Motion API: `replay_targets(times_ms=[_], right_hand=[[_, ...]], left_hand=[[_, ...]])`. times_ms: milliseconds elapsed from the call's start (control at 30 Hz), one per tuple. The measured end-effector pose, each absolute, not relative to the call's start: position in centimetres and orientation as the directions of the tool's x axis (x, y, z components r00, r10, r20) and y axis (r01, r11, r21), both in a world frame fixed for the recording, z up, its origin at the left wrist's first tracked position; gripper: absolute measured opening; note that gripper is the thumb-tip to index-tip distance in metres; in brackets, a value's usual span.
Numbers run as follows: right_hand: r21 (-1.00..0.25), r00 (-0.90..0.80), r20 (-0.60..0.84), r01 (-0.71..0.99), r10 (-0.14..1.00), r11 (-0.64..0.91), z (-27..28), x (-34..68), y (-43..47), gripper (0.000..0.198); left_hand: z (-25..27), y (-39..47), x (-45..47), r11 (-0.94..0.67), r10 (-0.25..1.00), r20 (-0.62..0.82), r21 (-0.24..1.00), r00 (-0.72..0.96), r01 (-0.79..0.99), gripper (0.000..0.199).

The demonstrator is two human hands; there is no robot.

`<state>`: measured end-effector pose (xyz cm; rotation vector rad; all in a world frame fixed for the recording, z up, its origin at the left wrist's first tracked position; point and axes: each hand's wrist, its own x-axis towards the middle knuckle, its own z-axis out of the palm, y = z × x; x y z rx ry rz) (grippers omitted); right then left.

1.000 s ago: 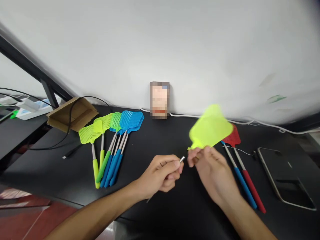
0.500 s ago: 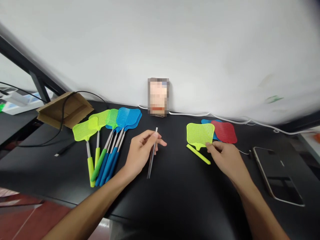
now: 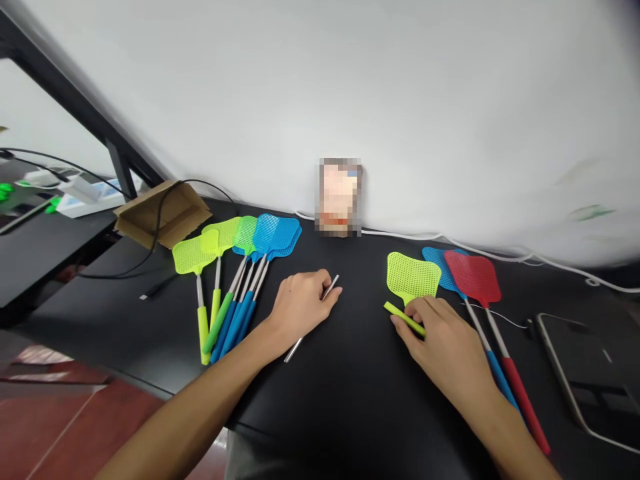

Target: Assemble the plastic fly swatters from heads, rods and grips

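The left hand [image 3: 305, 303] has its thumb and curled fingers closed about a metal rod [image 3: 293, 350], which sticks out past the thumb at one end and below the palm at the other. The right hand [image 3: 443, 340] pinches a short yellow handle [image 3: 400, 313] between thumb and fingers, just below a yellow swatter head [image 3: 413, 275] that lies on the black table [image 3: 340, 413] (its neck runs in behind the fingers, so I cannot tell whether they touch it too). The rod looks smooth and thin; a slackened grip could let it slip or roll. The handle is held near one end, so a knock on its free tip could twist it round, and lifting it carelessly might drag the head along. Just beyond that head lie a blue swatter [image 3: 503, 380] and a red swatter [image 3: 473, 277], partly overlapping; a sideways sweep of the right hand or forearm could push them toward the phone [image 3: 590, 373]. On the other side, the fanned swatters [image 3: 235, 293] lie near the left forearm, where a swing of the elbow could scatter them. A cardboard box [image 3: 163, 213] sits behind.
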<state>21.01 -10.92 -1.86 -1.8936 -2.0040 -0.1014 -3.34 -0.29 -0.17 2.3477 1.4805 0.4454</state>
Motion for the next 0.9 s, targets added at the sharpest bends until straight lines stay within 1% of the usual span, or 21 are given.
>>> replay_targets(times_ms=[167, 333, 400, 433, 467, 500, 567, 633, 667, 700, 733, 800, 833, 900], right_hand=[[-0.217, -0.032, 0.301, 0.971, 0.953, 0.101, -1.8, 20.9, -10.9, 0.023], [-0.225, -0.026, 0.265, 0.970, 0.964, 0.088, -1.6, 21.0, -10.9, 0.022], [-0.227, -0.024, 0.249, 0.970, 0.968, 0.082, -1.6, 21.0, -10.9, 0.020], [-0.231, -0.024, 0.241, 0.969, 0.970, 0.082, -1.6, 21.0, -10.9, 0.020], [-0.237, -0.027, 0.234, 0.968, 0.972, 0.084, -1.6, 21.1, -10.9, 0.019], [-0.244, -0.030, 0.230, 0.966, 0.973, 0.088, -1.6, 21.1, -10.9, 0.019], [-0.263, -0.034, 0.232, 0.960, 0.972, 0.097, -1.5, 21.2, -11.0, 0.019], [-0.309, -0.023, 0.245, 0.946, 0.969, 0.100, -1.3, 21.2, -11.1, 0.018], [-0.346, -0.010, 0.255, 0.933, 0.967, 0.100, -1.2, 21.1, -11.2, 0.016], [-0.386, 0.004, 0.266, 0.917, 0.964, 0.103, -1.0, 21.0, -11.3, 0.014], [-0.426, 0.012, 0.281, 0.898, 0.960, 0.114, -0.8, 20.8, -11.4, 0.012], [-0.481, 0.001, 0.337, 0.860, 0.942, 0.171, -0.4, 20.1, -11.6, 0.008], [-0.492, -0.020, 0.375, 0.843, 0.927, 0.217, -0.2, 19.8, -11.8, 0.007], [-0.487, -0.074, 0.453, 0.814, 0.889, 0.316, 0.2, 19.0, -12.2, 0.007]], left_hand=[[0.3, -0.4, -3.4, -0.402, 0.907, 0.037, 0.372, 0.419, 0.837, 0.021], [1.4, -0.6, -3.7, -0.444, 0.886, -0.030, 0.227, 0.462, 0.867, 0.025], [1.8, -0.6, -3.9, -0.478, 0.862, -0.073, 0.213, 0.501, 0.852, 0.025], [2.0, -0.5, -4.0, -0.489, 0.849, -0.089, 0.241, 0.520, 0.839, 0.027], [2.1, -0.4, -4.1, -0.492, 0.838, -0.094, 0.295, 0.537, 0.819, 0.028], [2.1, -0.3, -4.2, -0.483, 0.832, -0.085, 0.375, 0.548, 0.791, 0.030], [2.0, -0.1, -4.2, -0.413, 0.841, -0.041, 0.596, 0.540, 0.689, 0.031], [1.8, 0.1, -4.1, -0.257, 0.874, -0.015, 0.835, 0.486, 0.487, 0.035], [1.7, 0.2, -4.0, -0.163, 0.894, -0.012, 0.923, 0.448, 0.348, 0.036], [1.6, 0.3, -3.9, -0.076, 0.913, -0.011, 0.978, 0.407, 0.197, 0.037], [1.6, 0.3, -3.8, -0.008, 0.931, -0.011, 0.999, 0.365, 0.050, 0.037], [1.8, 0.4, -3.7, 0.056, 0.959, -0.002, 0.982, 0.284, -0.181, 0.034], [1.9, 0.4, -3.7, 0.065, 0.968, 0.000, 0.965, 0.249, -0.255, 0.032], [2.0, 0.4, -3.6, 0.078, 0.978, -0.005, 0.935, 0.207, -0.345, 0.028]])
